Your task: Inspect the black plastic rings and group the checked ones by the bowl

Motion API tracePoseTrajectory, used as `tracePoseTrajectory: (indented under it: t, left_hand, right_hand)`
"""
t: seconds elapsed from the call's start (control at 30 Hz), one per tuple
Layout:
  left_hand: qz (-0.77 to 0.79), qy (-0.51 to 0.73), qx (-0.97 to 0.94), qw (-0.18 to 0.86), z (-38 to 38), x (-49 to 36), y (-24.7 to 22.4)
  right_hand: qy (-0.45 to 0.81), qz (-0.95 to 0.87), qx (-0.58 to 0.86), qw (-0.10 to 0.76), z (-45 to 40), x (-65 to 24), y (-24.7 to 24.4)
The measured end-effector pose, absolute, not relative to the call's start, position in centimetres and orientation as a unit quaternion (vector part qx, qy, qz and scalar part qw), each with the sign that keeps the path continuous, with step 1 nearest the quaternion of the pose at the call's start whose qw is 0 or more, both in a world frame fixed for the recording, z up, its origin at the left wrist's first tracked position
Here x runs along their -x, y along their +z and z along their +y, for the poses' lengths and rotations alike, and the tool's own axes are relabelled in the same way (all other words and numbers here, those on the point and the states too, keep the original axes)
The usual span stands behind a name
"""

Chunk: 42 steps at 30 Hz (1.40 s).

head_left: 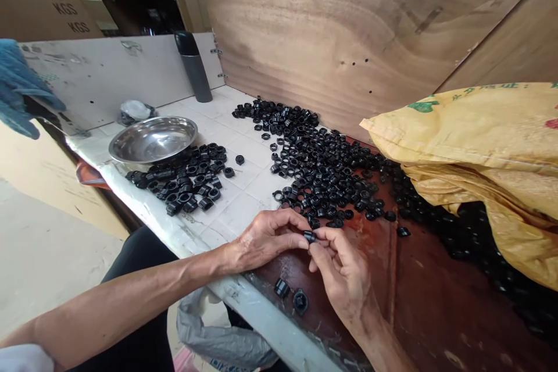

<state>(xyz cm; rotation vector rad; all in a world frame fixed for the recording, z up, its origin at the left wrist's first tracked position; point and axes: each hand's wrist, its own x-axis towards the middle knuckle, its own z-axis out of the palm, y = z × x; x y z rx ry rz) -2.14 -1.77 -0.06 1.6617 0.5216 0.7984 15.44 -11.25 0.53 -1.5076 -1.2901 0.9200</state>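
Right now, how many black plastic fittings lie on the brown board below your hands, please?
2: one black fitting and a second black fitting beside it, near the brown board's edge.

The fingertips of your left hand (270, 238) and right hand (342, 273) cover most of the black part (309, 236), so its full shape cannot be read. Your right forearm (375, 331) is cut off by the bottom edge, and your white sleeve (21, 358) by the lower-left corner. The dark heap of parts (471, 238) runs under the yellow sack (479, 139); in that shadow, single pieces cannot be told apart. The sack's right side is cut off by the frame edge. The blue cloth (17, 84) is cut off on the left, the cartons (43, 0) at the top, and the grey bag (222, 331) at the bottom. The small bundle (135, 110) behind the steel bowl (152, 139) is too small to identify.
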Motion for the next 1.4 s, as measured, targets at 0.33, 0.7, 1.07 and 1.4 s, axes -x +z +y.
tracePoseTrajectory:
  t: [0.33, 0.7, 1.07, 1.4]
  left_hand:
    - [0.084, 0.39, -0.871, 0.288, -1.8, 2.6, -1.0]
    - [0.267, 0.26, -0.861, 0.347, -1.8, 1.9, -0.4]
    - [0.247, 0.273, -0.896, 0.25, -1.2, 1.0, -1.9]
    - [0.236, 0.329, -0.875, 0.266, -1.9, 1.2, -1.3]
  right_hand:
    - [0.618, -0.295, 0.536, 0.495, -11.0, -15.0, 0.9]
    - [0.179, -0.641, 0.639, 0.385, -9.8, -17.6, -2.1]
    - [0.086, -0.682, 0.653, 0.319, -9.6, -17.4, -3.3]
    - [0.381, -0.53, 0.596, 0.467, -9.8, -16.6, 0.0]
